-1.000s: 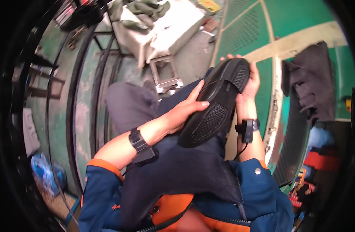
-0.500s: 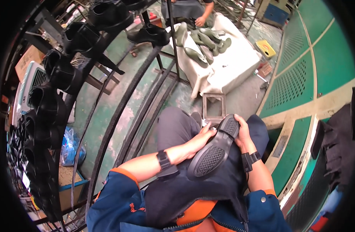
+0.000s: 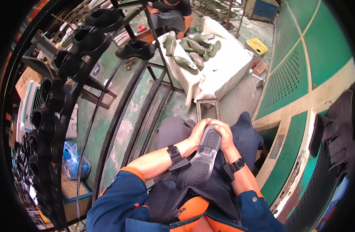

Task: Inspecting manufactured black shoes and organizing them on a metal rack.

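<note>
Workshop: green floor (image 3: 125, 129), perforated green panels (image 3: 285, 83) on right
Rack side: black shoes (image 3: 53, 94) in a row, left
Cloth-covered table (image 3: 229, 73): olive foot-shaped forms (image 3: 191, 48) on top
Black shoe (image 3: 203, 156): over lap, sole up, heel away from body
Left hand (image 3: 198, 135): wrapped round heel's left side, fingertips hidden
Right hand (image 3: 224, 136): curled over heel's right side, gripping same shoe

White cloth (image 3: 232, 66) bright; edges dark, bent; lower left perhaps blurred.

Olive shoe lasts (image 3: 185, 64) on a white-draped table (image 3: 230, 63), yellow box (image 3: 257, 45), green perforated panel (image 3: 282, 86)
</note>
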Tool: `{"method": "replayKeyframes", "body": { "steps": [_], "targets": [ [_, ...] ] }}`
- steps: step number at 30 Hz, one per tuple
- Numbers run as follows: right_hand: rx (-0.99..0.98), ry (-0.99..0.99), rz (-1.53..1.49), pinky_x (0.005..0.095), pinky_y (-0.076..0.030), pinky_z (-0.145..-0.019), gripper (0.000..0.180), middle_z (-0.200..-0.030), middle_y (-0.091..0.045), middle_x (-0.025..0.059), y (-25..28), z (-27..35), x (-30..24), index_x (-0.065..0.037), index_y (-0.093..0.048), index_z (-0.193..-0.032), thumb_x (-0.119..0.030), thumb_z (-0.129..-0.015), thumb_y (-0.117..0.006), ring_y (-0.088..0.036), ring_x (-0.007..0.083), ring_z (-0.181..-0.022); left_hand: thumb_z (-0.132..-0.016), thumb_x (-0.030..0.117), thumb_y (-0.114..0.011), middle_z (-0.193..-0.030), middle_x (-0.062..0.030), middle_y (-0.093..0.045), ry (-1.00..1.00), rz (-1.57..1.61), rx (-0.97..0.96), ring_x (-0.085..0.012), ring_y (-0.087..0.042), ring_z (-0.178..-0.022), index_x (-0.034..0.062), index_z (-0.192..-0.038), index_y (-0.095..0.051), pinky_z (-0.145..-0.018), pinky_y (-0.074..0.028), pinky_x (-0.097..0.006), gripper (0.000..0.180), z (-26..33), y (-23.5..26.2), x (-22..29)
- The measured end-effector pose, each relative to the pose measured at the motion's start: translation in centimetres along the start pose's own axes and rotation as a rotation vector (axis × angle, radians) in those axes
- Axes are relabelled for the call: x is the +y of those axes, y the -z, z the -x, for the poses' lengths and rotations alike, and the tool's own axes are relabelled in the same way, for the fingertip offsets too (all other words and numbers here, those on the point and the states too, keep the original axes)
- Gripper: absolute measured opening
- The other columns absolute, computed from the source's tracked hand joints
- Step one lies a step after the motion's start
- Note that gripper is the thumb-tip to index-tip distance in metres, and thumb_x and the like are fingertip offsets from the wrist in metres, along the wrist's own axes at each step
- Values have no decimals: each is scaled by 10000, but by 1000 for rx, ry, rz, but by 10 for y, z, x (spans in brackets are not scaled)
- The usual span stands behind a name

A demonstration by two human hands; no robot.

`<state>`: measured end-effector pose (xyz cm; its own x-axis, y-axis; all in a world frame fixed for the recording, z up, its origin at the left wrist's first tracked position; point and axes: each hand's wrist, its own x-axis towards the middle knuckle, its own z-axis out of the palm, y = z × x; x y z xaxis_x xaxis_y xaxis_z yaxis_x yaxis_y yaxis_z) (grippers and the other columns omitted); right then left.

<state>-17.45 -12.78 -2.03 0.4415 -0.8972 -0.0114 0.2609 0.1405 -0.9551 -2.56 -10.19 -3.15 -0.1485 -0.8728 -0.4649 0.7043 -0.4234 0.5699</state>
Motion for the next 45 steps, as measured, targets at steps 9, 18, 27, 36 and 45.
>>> {"method": "replayKeyframes", "body": {
  "steps": [9,18,27,36,45],
  "targets": [
    [-41,145,-29,337,-500,-967,355,-1103,-728,180,2,-7,-17,102,-704,-1035,-155,-895,-503,-683,270,-1042,-1077,369,-428,-1322,-85,-641,-135,-159,-235,-173,-582,-1227,23,-1430,-560,-1083,-426,-315,511,10,-3,11],
    [396,-410,-522,380,-593,-752,453,-919,-749,133,43,-43,28,6,-719,-1071,-341,-935,-462,-715,247,-792,-1054,594,-304,-1323,-217,-615,-562,-150,-427,-324,-507,-1368,-41,-1308,-546,-1196,-350,-450,725,70,-16,17],
    [584,-279,-518,365,-586,-741,443,-914,-738,110,21,-32,0,-13,-704,-1104,-341,-944,-453,-699,242,-768,-1035,574,-266,-1147,-231,-648,-750,-240,-379,-341,-581,-1203,-53,-1105,-596,-1117,-410,-471,713,61,-27,15],
    [486,-106,-599,381,-571,-868,413,-1056,-720,147,-21,-3,-40,28,-642,-1187,-248,-941,-459,-693,253,-931,-1032,595,-222,-1283,-226,-635,-835,-510,-460,-374,-504,-1346,-27,-1296,-581,-1232,-235,-517,765,105,-5,43],
    [399,406,154,309,-477,-987,443,-1149,-709,91,-9,2,12,-4,-680,-1225,-347,-1040,-470,-648,186,-1055,-958,186,-693,-1609,-131,-397,391,185,-263,-243,-533,-1377,122,-1656,-172,-1111,-498,-406,873,170,28,48]
  ]
}}
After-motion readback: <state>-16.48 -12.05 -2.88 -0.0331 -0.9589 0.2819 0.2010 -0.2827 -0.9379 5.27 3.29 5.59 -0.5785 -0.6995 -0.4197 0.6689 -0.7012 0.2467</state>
